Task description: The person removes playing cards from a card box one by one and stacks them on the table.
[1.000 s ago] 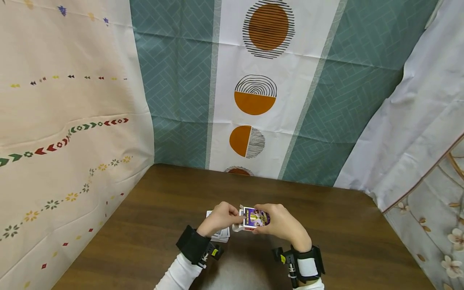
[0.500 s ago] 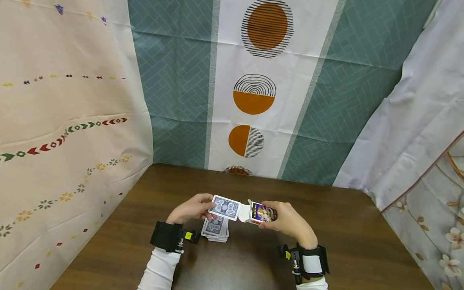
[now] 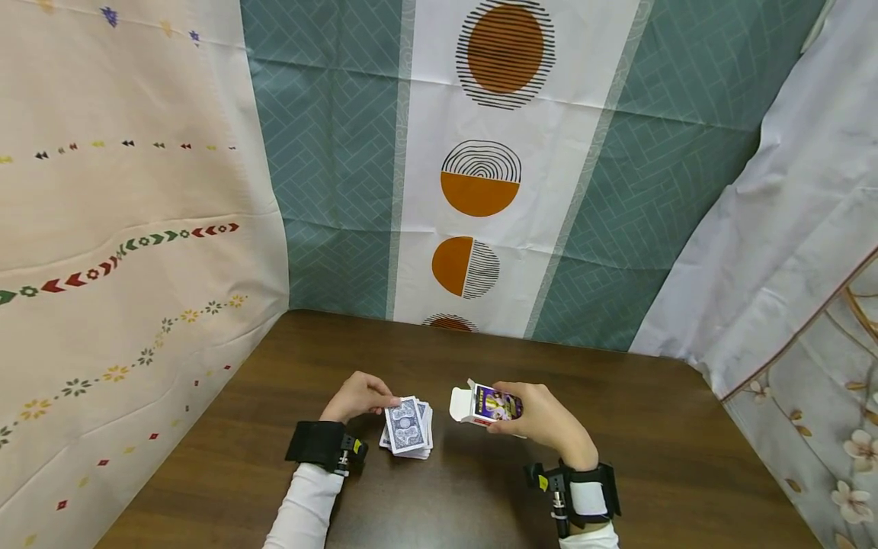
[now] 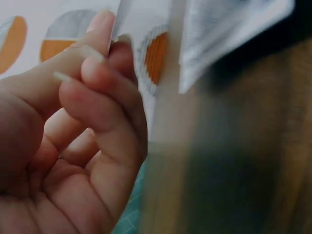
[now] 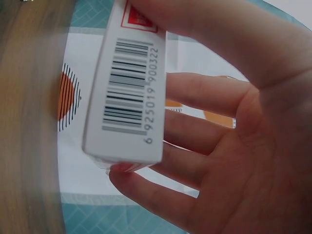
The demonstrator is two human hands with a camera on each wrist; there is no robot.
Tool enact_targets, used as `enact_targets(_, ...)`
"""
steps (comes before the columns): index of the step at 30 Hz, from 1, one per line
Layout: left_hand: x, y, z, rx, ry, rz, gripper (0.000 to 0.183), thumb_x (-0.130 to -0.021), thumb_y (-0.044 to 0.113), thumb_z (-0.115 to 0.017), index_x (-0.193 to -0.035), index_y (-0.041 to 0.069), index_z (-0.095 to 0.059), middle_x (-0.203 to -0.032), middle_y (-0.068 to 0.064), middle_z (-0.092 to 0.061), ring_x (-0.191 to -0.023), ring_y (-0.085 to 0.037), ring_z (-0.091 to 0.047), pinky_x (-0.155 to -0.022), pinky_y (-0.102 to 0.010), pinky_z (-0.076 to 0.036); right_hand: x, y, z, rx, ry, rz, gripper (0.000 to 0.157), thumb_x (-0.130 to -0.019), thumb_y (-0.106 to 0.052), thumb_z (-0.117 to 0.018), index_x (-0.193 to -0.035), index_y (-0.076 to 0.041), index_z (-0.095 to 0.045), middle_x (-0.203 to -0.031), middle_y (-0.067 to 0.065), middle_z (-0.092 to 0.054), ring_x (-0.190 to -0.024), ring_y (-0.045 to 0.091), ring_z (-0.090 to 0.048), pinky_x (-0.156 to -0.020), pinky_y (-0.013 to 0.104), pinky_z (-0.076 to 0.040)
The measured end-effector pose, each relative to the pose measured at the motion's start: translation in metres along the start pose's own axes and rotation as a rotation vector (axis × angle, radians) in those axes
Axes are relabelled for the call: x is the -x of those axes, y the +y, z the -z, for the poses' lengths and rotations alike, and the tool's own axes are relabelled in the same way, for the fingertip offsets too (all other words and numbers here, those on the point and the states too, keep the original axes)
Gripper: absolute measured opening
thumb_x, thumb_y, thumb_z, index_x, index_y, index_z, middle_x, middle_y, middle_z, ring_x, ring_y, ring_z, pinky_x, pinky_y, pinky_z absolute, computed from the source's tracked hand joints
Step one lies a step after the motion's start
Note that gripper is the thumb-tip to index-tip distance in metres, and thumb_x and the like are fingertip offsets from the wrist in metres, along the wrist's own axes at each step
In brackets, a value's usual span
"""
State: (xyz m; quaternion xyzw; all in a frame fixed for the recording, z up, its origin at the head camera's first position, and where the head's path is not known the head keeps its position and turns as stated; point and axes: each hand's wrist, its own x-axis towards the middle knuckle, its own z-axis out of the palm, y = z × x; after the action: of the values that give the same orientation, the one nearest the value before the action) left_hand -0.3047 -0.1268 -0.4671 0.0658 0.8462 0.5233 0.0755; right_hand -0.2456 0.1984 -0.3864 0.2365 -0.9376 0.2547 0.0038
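My left hand (image 3: 358, 397) pinches a blue-backed playing card (image 3: 405, 424) at its upper left corner, over a loose pile of playing cards (image 3: 427, 440) on the table. In the left wrist view, thumb and forefinger hold the card's edge (image 4: 115, 30), with the other fingers curled below. My right hand (image 3: 542, 418) grips a purple and white card box (image 3: 495, 404) by its right end. Its white flap (image 3: 460, 403) stands open toward the left. A barcode on the narrow side of the box (image 5: 127, 87) shows in the right wrist view.
The brown wooden table (image 3: 309, 358) runs back to a green and white curtain (image 3: 343, 191). A cream patterned cloth (image 3: 137, 305) hangs at the left, and white fabric (image 3: 775, 221) at the right.
My left hand has drawn the card from the box mouth, moved left with it and lowered it onto the pile. My right hand has shifted slightly right with the box.
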Motion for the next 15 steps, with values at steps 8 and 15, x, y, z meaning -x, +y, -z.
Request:
enact_targets(8, -0.005, -0.001, -0.015, -0.206, 0.134, -0.074, 0.006, -0.077, 0.013, -0.079, -0.076, 0.007, -0.077, -0.077, -0.003, -0.071, -0.061, -0.01, -0.059, -0.058, -0.025, -0.046, -0.002, -0.001, -0.002, -0.018, -0.019, -0.013, 0.061, -0.073, -0.03, -0.084, -0.122, -0.002, -0.062, -0.105, 0.009, -0.067, -0.081, 0.013, -0.056, -0.069, 0.023, -0.048)
enact_targets(15, -0.009, -0.003, -0.023, -0.234, 0.181, -0.093, 0.005, -0.079, 0.008, -0.077, -0.076, 0.004, -0.075, -0.073, -0.004, -0.069, -0.061, -0.011, -0.057, -0.056, -0.025, -0.045, -0.002, -0.003, -0.003, -0.016, -0.026, -0.017, 0.061, -0.072, -0.03, -0.085, -0.122, -0.002, -0.063, -0.106, 0.009, -0.068, -0.081, 0.013, -0.056, -0.07, 0.024, -0.049)
